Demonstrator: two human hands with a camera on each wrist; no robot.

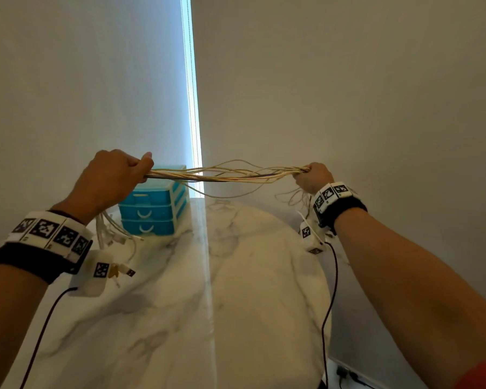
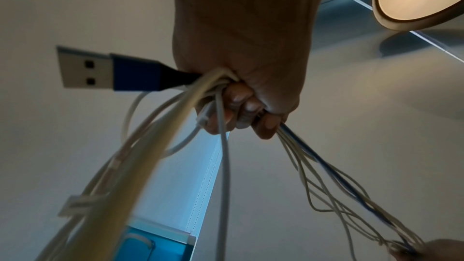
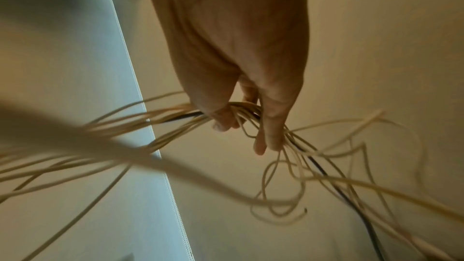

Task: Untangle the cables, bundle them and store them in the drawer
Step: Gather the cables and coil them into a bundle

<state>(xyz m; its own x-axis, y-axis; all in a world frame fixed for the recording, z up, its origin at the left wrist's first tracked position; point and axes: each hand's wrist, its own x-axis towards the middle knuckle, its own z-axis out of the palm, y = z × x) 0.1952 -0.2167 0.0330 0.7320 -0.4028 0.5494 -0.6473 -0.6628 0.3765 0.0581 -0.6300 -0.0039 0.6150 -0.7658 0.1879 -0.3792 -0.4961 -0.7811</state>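
A bunch of several thin white cables (image 1: 225,175) with one dark cable among them stretches level in the air between my hands, above the table. My left hand (image 1: 115,175) grips one end in a fist; plug ends hang below it (image 1: 118,237). In the left wrist view my left hand (image 2: 241,110) has its fingers curled round the cables (image 2: 220,146), and a blue USB plug (image 2: 110,68) sticks out sideways. My right hand (image 1: 312,176) grips the other end, loose loops dangling beneath. In the right wrist view my right hand (image 3: 241,122) closes thumb and fingers round the strands (image 3: 150,126).
A small blue drawer unit (image 1: 155,209) with three shut drawers stands at the back left of the round marble table (image 1: 236,290). A wall and a window blind rise behind. Black wrist-camera leads hang from both wrists.
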